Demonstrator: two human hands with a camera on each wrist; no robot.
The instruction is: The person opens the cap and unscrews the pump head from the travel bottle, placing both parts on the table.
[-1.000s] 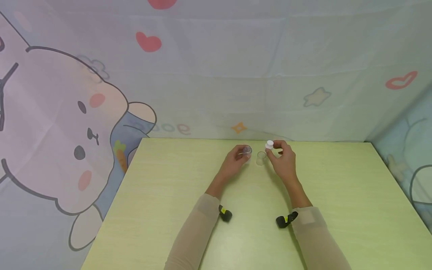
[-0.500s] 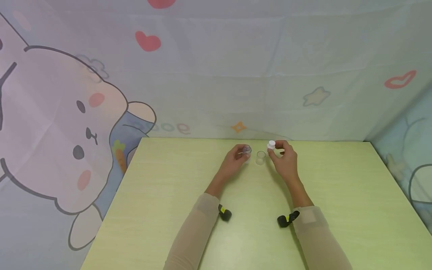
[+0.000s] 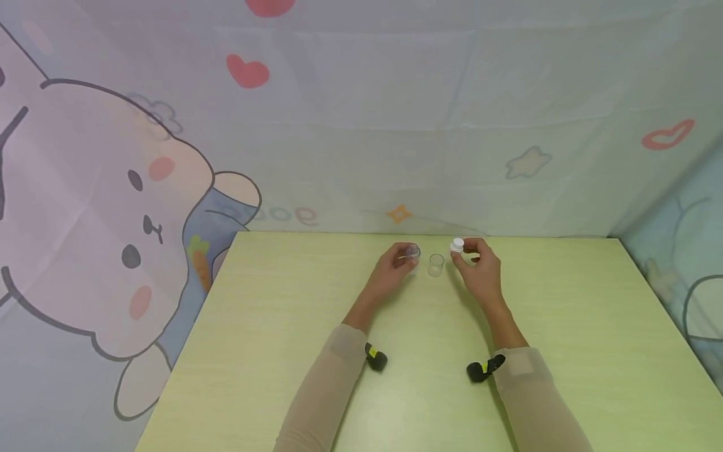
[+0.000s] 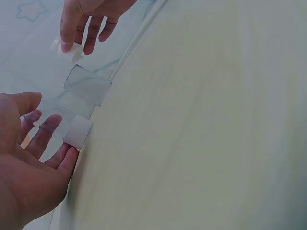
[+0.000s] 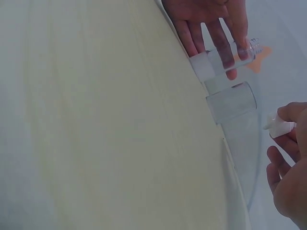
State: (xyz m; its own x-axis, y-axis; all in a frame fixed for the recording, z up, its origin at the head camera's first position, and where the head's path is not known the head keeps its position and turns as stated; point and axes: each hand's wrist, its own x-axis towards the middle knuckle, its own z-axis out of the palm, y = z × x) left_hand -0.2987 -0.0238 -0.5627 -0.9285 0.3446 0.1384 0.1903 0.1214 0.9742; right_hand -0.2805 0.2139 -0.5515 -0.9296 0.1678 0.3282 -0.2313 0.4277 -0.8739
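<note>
My left hand (image 3: 390, 269) holds a clear bottle (image 5: 229, 58) upright on the table, thumb and fingers around it. The bottle has a bare threaded neck (image 5: 256, 46) and a white band (image 4: 78, 131) round its lower part. In my right hand (image 3: 481, 270) is a small white stepped cap (image 3: 457, 245), pinched between thumb and fingers above the table. A narrow tip shows on the cap's lower side in the right wrist view. Between the hands stands a clear cup-shaped cover (image 3: 435, 266), its open rim up, touched by neither hand.
The pale yellow-green table (image 3: 271, 351) reaches back to a printed cloth (image 3: 361, 157) just behind the hands. Black wrist cameras (image 3: 376, 358) sit at both cuffs.
My right hand has drifted slightly right with the white cap, farther from the clear cover. My left hand and the bottle stay in place.
</note>
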